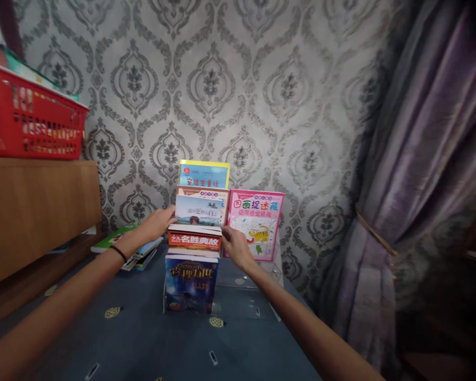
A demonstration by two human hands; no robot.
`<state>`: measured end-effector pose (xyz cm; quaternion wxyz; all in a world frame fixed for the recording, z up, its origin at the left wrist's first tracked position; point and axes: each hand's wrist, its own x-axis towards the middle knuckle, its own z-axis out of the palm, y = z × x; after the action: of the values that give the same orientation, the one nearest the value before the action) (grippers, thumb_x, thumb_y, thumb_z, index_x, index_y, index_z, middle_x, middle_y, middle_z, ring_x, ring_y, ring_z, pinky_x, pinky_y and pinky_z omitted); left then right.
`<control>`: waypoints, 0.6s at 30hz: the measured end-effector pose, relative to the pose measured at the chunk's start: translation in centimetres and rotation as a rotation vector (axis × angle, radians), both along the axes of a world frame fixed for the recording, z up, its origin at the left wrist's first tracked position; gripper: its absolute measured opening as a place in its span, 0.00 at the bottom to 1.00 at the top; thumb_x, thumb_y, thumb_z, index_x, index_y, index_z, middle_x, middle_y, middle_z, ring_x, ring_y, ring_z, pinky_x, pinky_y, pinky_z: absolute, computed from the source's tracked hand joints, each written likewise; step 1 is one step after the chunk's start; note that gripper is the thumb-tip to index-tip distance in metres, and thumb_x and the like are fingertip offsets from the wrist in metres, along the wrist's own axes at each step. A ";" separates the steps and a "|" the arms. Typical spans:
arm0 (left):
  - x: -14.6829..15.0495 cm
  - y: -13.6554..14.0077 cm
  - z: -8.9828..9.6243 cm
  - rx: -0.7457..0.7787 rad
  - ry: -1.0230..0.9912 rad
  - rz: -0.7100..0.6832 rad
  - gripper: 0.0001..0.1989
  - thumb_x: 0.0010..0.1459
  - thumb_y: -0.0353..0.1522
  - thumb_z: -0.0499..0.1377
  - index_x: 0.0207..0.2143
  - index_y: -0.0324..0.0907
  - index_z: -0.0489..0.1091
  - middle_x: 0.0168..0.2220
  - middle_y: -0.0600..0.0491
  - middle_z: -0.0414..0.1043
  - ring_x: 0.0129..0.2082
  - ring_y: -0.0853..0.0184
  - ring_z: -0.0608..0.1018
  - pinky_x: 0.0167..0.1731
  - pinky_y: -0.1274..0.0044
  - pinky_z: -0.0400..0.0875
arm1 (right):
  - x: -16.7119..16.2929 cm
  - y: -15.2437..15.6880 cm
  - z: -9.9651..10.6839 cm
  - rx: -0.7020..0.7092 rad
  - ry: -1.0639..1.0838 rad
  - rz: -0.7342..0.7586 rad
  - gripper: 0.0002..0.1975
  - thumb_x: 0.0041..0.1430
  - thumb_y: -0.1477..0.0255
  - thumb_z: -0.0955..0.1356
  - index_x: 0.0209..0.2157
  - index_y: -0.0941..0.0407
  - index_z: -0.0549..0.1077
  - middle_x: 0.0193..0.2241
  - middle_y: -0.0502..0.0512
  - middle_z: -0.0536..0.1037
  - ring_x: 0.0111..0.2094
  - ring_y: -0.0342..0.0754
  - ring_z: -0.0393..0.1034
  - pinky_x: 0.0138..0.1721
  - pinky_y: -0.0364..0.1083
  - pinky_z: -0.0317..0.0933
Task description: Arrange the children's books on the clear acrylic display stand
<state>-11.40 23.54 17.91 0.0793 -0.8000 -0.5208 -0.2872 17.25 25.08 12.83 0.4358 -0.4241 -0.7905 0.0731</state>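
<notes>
My left hand (161, 221) grips the left edge of a pale blue-white book (198, 210) with a small figure on its cover. At the book's lower right edge, my right hand (236, 246) has its fingers closed. That book stands upright in a tiered clear stand (248, 279), in front of a brown-edged book (202, 191) and a taller blue and yellow book (204, 172). Before it stand an orange-red book (195, 240) and, lowest, a dark blue book (192, 284). A pink book (254, 222) with a tiger picture stands on the right side of the stand.
Several books (143, 248) and a green book (113, 239) lie to the left of the stand. A red basket (43, 124) rests on a wooden cabinet (39, 211) at left. A tied curtain (396, 211) hangs at right, and patterned wallpaper (238, 95) covers the wall behind.
</notes>
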 end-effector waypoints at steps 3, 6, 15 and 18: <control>-0.4 0.3 -0.2 -0.002 0.017 -0.004 0.06 0.64 0.38 0.52 0.39 0.47 0.65 0.35 0.50 0.78 0.36 0.57 0.80 0.36 0.74 0.67 | -0.1 0.0 -0.1 0.004 0.009 -0.023 0.10 0.57 0.77 0.65 0.33 0.54 0.78 0.29 0.52 0.82 0.31 0.49 0.75 0.36 0.44 0.65; -0.7 0.3 -0.1 0.018 0.049 0.004 0.07 0.64 0.39 0.52 0.39 0.47 0.66 0.34 0.50 0.79 0.36 0.57 0.80 0.35 0.74 0.67 | -0.2 -0.1 -0.3 0.010 0.021 -0.033 0.11 0.57 0.78 0.65 0.34 0.53 0.79 0.30 0.51 0.83 0.32 0.49 0.76 0.36 0.44 0.66; -1.5 -0.2 0.1 0.016 0.191 0.093 0.12 0.65 0.40 0.49 0.43 0.47 0.69 0.37 0.47 0.80 0.39 0.54 0.80 0.37 0.72 0.68 | 2.5 -0.6 0.8 0.051 0.066 -0.086 0.10 0.61 0.76 0.65 0.40 0.53 0.78 0.36 0.53 0.83 0.38 0.50 0.77 0.44 0.47 0.68; -1.5 -0.1 0.0 0.018 0.210 0.106 0.14 0.66 0.42 0.48 0.45 0.47 0.69 0.37 0.47 0.80 0.39 0.54 0.80 0.37 0.73 0.68 | 5.3 -0.4 3.0 0.146 0.040 -0.157 0.14 0.63 0.76 0.63 0.46 0.56 0.76 0.44 0.59 0.81 0.45 0.53 0.74 0.51 0.51 0.66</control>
<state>-12.89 23.41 17.89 0.1555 -0.7963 -0.5485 -0.2020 22.53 24.68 15.88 0.4857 -0.4503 -0.7491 -0.0105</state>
